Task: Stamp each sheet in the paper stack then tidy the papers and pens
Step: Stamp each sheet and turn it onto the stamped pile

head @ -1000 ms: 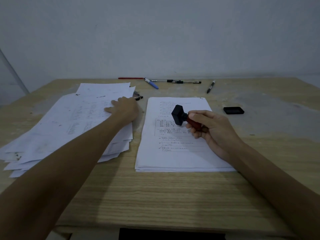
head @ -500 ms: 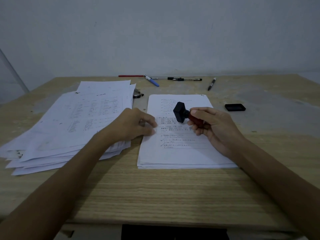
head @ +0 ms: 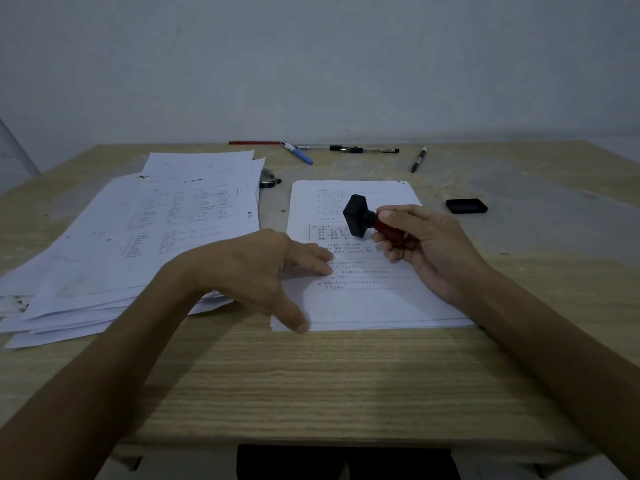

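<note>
A neat stack of printed sheets [head: 363,299] lies in front of me on the wooden table [head: 311,382]. My right hand [head: 426,244] holds a stamp [head: 360,216] by its red handle, tipped sideways above the stack with its black base pointing left. My left hand [head: 256,271] rests with spread fingers on the stack's left edge, thumb near the bottom left corner. A loose, fanned pile of sheets [head: 138,237] lies to the left.
A black ink pad [head: 465,206] sits right of the stack. Several pens lie along the table's far edge: a red one [head: 254,143], a blue one [head: 299,154], a black marker [head: 418,159]. Another pen [head: 270,181] pokes out from under the left pile.
My left hand left the fanned pile, crossed right to the neat stack and now spreads flat on its left edge. The right hand with the stamp has barely moved.
</note>
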